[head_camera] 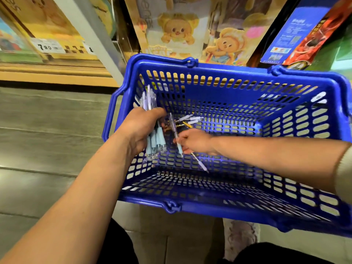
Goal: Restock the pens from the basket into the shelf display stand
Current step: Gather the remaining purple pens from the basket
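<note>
A blue plastic basket (285,218) fills the middle of the head view. My left hand (141,128) is inside its left end and grips a bundle of clear pens with pale blue grips (155,138). My right hand (194,141) reaches across the basket floor and pinches a single pale blue pen (176,134). A few loose pens (190,121), white and yellow, lie on the basket floor beyond my hands. One more pen (200,162) lies just below my right hand. The display stand is not in sight.
Boxes printed with cartoon bears (177,31) stand on the shelf behind the basket. A price label reading 7.80 (47,47) sits on the shelf edge at upper left. Blue and red boxes (297,35) lean at upper right. Grey floor (47,140) lies left.
</note>
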`<control>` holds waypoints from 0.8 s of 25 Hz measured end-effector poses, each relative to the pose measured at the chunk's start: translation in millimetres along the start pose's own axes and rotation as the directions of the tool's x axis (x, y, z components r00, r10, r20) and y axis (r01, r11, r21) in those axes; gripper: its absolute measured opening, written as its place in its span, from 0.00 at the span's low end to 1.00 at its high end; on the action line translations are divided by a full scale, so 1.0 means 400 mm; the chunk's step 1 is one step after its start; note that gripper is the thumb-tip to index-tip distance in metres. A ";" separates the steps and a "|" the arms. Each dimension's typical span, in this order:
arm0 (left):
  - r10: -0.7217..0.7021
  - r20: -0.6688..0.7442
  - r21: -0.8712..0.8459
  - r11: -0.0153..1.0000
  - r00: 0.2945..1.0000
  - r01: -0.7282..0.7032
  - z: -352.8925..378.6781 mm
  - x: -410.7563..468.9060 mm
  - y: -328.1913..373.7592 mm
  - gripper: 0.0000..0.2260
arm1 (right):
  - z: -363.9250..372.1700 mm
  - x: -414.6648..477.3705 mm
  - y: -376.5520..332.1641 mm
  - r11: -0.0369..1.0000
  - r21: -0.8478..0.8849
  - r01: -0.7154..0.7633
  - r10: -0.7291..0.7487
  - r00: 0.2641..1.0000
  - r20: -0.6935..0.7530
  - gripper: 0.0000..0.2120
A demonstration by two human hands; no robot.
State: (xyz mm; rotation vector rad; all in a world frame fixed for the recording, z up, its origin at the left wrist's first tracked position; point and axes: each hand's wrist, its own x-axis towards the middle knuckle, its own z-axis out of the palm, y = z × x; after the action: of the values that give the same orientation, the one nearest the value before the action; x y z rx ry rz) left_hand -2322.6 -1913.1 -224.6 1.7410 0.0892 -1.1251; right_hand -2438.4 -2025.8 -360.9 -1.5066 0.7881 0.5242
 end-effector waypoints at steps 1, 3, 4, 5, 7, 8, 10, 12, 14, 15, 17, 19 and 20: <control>-0.008 -0.026 0.024 1.000 1.000 0.009 0.011 0.003 -0.006 0.09 | -0.027 -0.023 -0.009 0.998 0.038 0.049 -0.048 0.999 -0.019 0.10; -0.003 -0.065 0.073 0.997 0.998 0.007 0.035 0.013 -0.019 0.07 | -0.065 -0.064 -0.023 0.982 0.094 0.164 -0.155 0.983 -0.095 0.10; 0.003 -0.065 0.082 0.997 0.998 0.002 0.048 0.018 -0.024 0.04 | -0.074 -0.084 -0.029 0.971 0.091 0.219 -0.207 0.971 -0.122 0.10; 0.006 -0.051 0.076 0.997 0.999 -0.002 0.060 0.020 -0.028 0.03 | -0.075 -0.102 -0.036 0.962 0.089 0.257 -0.244 0.960 -0.134 0.11; -0.008 -0.006 0.034 0.999 1.000 0.008 0.078 0.022 -0.033 0.05 | -0.064 -0.128 -0.048 0.944 0.094 0.315 -0.301 0.944 -0.137 0.16; -0.023 0.024 0.010 1.000 0.999 0.023 0.085 0.022 -0.033 0.08 | -0.057 -0.137 -0.053 0.933 0.092 0.347 -0.333 0.933 -0.140 0.16; -0.052 0.085 -0.017 0.998 0.995 0.054 0.090 0.022 -0.033 0.14 | -0.053 -0.146 -0.062 0.913 0.098 0.395 -0.377 0.912 -0.161 0.08; -0.057 0.136 -0.012 0.998 0.989 0.059 0.087 0.024 -0.034 0.20 | -0.061 -0.150 -0.069 0.908 0.103 0.406 -0.385 0.906 -0.175 0.02; -0.032 0.163 -0.011 0.999 0.986 0.034 0.082 0.021 -0.036 0.22 | -0.076 -0.152 -0.076 0.905 0.150 0.399 -0.379 0.914 -0.146 0.03; -0.016 0.149 -0.001 1.000 0.989 0.016 0.081 0.019 -0.037 0.21 | -0.084 -0.152 -0.083 0.899 0.204 0.388 -0.373 0.921 -0.113 0.03; 0.022 0.061 0.051 0.998 0.998 -0.026 0.075 0.026 -0.033 0.13 | -0.106 -0.141 -0.096 0.894 0.268 0.360 -0.363 0.931 -0.041 0.04; 0.054 -0.043 0.064 0.997 0.998 -0.052 0.064 0.035 -0.026 0.05 | -0.149 -0.112 -0.098 0.943 0.106 0.315 -0.314 0.949 -0.030 0.05; 0.055 -0.073 0.052 0.997 0.996 -0.051 0.058 0.037 -0.023 0.03 | -0.178 -0.095 -0.092 0.962 -0.085 0.258 -0.262 0.964 -0.035 0.06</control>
State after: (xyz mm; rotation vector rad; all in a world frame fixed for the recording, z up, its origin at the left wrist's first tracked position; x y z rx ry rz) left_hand -2333.9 -1932.7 -242.6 1.8195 0.0611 -1.0319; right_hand -2445.6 -2090.8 -301.1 -1.6714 0.5972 0.3278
